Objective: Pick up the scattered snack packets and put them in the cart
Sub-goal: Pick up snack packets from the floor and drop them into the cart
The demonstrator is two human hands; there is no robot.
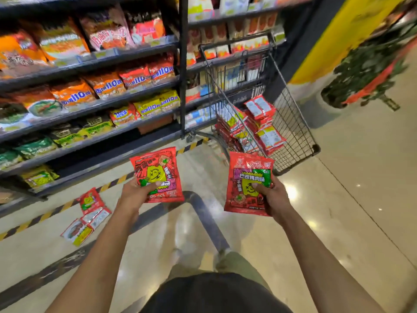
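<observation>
Hands are both working at this moment, and each one is carrying a red snack packet in front of us. Our left hand (136,192) is holding the left packet (158,170) by its lower left corner: the grip is closed on it, with the thumb lying on the printed face and the other fingers hidden behind. Our right hand (274,197) is holding the right packet (244,177) by its lower right part in the same manner, thumb on the front, fingers going behind, so this grip is also closed round its packet. The two packets are standing nearly upright, well apart from each other, and are hanging in the air above the floor (349,199), not touching it.

The cart (293,118) is standing ahead of us and a little to the right, just beside the shelves (126,55), and the right packet is overlapping its near corner in our view. We cannot tell whether the packet is touching the wire. Inside the basket a heap of red packets (262,123) is already lying, some showing the white back side. More scattered packets (90,213) are lying on the floor at our left, near the yellow and black stripe (54,210) that is running along the foot of the shelves; they are touching and partly overlapping. The shelves are carrying many bags in orange, red, yellow and green.
</observation>
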